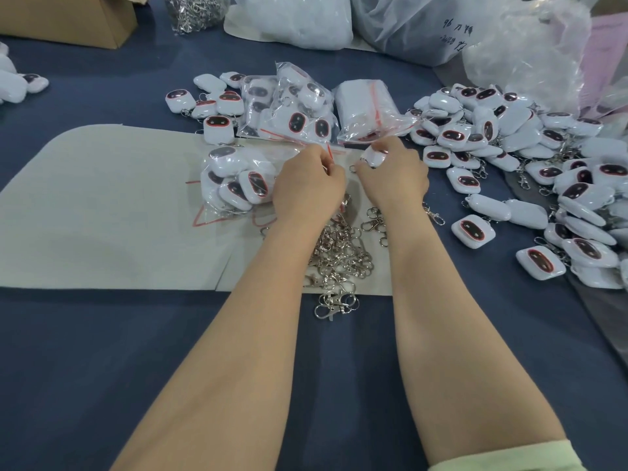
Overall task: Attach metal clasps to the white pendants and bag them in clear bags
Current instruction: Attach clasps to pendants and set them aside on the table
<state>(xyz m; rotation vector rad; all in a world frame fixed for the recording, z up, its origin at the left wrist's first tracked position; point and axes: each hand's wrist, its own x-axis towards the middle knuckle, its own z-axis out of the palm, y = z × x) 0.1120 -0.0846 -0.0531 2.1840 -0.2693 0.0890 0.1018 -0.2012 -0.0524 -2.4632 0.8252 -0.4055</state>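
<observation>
My right hand (390,176) grips a white pendant (373,155) with a small metal ring at its left. My left hand (307,180) has its fingers curled and pinched close beside that ring; what it pinches is hidden, likely a metal clasp. A heap of loose metal clasps (341,256) lies just below both hands on a pale felt mat (102,212). A big pile of white pendants with dark oval faces (530,158) spreads to the right. Clear bags filled with pendants (238,180) lie left of my left hand.
More filled clear bags (292,110) and a stack of empty red-striped zip bags (365,103) lie behind my hands. Large plastic sacks (424,25), a bag of clasps (195,10) and a cardboard box (68,18) stand at the back on the blue table cloth (102,368).
</observation>
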